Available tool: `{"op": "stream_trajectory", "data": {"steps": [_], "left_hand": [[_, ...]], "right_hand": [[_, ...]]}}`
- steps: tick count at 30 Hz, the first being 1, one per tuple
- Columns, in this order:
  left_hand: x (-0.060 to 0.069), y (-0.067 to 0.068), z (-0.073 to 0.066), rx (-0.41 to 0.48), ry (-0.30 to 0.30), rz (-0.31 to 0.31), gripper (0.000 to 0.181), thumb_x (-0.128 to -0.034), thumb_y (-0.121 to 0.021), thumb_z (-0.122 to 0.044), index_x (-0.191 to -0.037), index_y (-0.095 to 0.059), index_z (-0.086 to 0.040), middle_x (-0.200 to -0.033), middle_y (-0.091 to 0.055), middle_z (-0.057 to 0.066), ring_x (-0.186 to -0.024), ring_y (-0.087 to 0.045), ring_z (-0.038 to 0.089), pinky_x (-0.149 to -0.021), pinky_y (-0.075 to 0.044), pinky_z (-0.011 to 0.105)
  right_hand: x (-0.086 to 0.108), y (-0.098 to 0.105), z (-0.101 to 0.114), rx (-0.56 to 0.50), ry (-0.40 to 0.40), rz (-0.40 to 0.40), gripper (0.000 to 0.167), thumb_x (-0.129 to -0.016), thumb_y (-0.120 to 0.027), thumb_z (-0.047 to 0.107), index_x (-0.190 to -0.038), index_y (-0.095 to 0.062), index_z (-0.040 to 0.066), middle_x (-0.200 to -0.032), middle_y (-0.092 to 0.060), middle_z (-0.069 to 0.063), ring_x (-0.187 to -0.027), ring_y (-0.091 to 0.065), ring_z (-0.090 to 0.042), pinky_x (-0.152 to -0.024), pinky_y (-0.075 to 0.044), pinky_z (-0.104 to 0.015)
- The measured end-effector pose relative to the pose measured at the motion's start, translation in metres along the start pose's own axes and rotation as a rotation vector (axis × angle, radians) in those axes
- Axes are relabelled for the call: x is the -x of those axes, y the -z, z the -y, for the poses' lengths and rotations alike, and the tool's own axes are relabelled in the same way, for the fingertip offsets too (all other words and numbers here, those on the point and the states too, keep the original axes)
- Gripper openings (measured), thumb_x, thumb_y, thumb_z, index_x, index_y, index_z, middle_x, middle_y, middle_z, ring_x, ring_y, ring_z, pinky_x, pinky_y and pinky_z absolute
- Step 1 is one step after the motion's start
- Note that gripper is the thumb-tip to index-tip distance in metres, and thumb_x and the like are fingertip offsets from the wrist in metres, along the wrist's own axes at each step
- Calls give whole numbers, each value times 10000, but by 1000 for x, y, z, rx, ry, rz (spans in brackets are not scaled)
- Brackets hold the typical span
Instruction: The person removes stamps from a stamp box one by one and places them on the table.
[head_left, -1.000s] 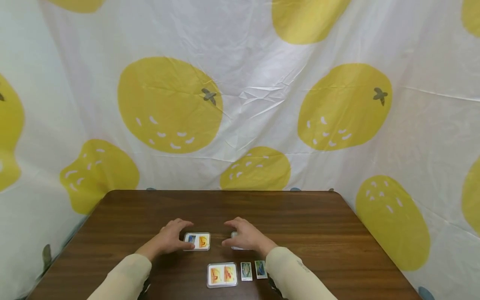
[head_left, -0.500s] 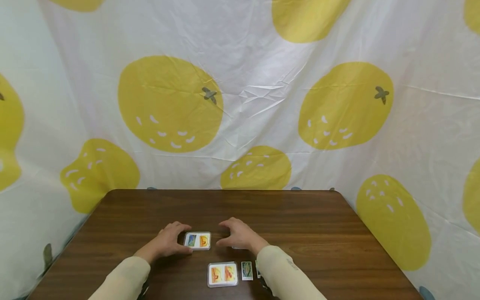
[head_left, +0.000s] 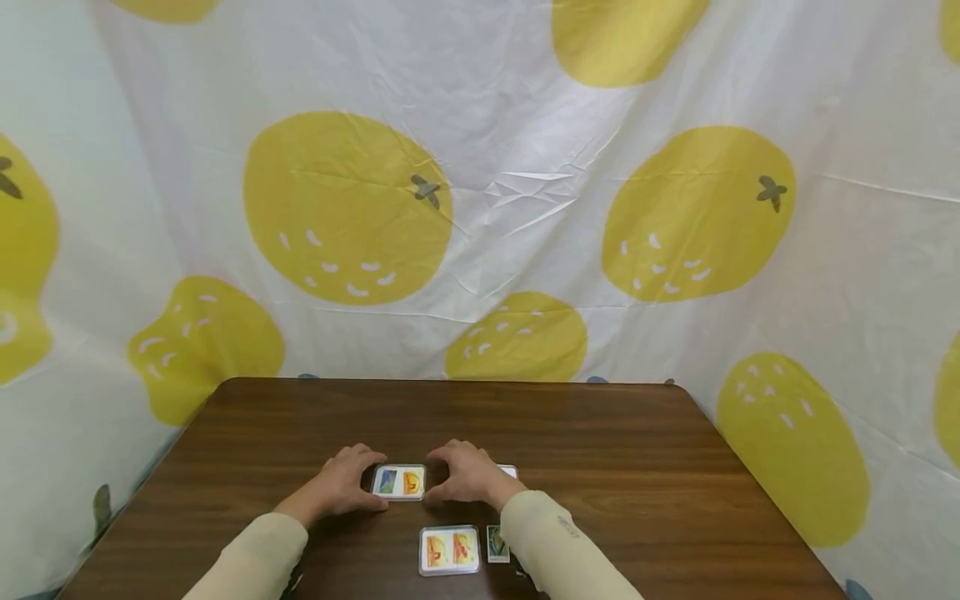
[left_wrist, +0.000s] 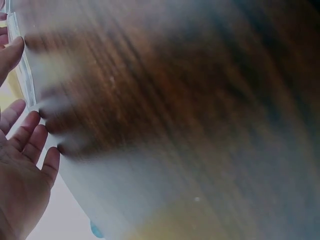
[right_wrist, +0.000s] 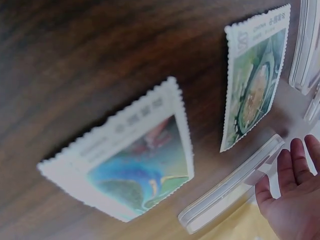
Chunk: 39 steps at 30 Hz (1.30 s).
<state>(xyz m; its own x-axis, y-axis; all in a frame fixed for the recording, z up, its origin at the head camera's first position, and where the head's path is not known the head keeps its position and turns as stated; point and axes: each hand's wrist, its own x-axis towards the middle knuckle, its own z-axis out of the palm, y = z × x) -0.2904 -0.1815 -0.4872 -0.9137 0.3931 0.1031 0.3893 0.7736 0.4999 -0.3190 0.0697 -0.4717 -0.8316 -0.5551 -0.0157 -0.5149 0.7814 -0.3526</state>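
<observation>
In the head view, a clear flat case (head_left: 399,482) holding two stamps lies between the hands. My left hand (head_left: 342,481) is at its left side, thumb near the front corner and fingertips near the back; contact is unclear. My right hand (head_left: 465,475) hovers off its right end with thumb and fingers spread and curved, holding nothing. Behind that hand, a second case (head_left: 508,471) is mostly hidden; the right wrist view shows a case edge (right_wrist: 230,185) beside the fingers. The left wrist view has the thumb before a case edge (left_wrist: 27,75).
Nearer the body lies a third case (head_left: 449,550) with two orange-printed stamps. Beside it a loose green stamp (head_left: 497,543) is partly under the right sleeve; another loose blue-green stamp (right_wrist: 135,160) appears in the right wrist view. The wooden table (head_left: 615,433) meets a fruit-print cloth (head_left: 525,233).
My right hand has shifted left, away from the second case and towards the case between the hands. The left thumb has slid off that case's face to its corner.
</observation>
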Motion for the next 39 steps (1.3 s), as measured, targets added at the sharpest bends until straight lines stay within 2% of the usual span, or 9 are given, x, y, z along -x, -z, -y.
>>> {"op": "stream_trajectory", "data": {"steps": [6, 17, 29, 39], "left_hand": [[-1, 1, -2, 1, -2, 5, 704, -703, -884, -321, -1263, -613, 9, -1182, -563, 138, -1105, -498, 358, -912, -377, 592], [-5, 2, -2, 11, -5, 29, 664, -719, -875, -296, -1244, -625, 25, -1157, -572, 118, -1101, -501, 347, -925, -371, 585], [-10, 1, 1, 19, 18, 57, 661, -722, -881, -294, -1253, -626, 7, -1164, -564, 99, -1111, -497, 327, -952, -364, 575], [-12, 4, 3, 6, 17, 66, 664, -723, -878, -300, -1254, -627, 9, -1148, -566, 89, -1090, -498, 311, -932, -375, 563]], "right_hand": [[-4, -3, 3, 24, 3, 12, 623, -761, -817, 468, -1282, -654, 168, -1237, -596, -13, -1193, -518, -226, -1003, -384, -479], [-7, -6, 8, 64, 1, -6, 647, -722, -838, 473, -1268, -666, 170, -1169, -585, 0, -1111, -509, -203, -912, -396, -402], [-11, -9, 11, 42, -15, 12, 611, -757, -826, 471, -1278, -663, 198, -1229, -579, 12, -1152, -494, -193, -953, -372, -407], [-15, -9, 13, 44, -8, 16, 619, -752, -830, 462, -1282, -661, 191, -1193, -584, 17, -1124, -499, -190, -938, -372, -396]]}}
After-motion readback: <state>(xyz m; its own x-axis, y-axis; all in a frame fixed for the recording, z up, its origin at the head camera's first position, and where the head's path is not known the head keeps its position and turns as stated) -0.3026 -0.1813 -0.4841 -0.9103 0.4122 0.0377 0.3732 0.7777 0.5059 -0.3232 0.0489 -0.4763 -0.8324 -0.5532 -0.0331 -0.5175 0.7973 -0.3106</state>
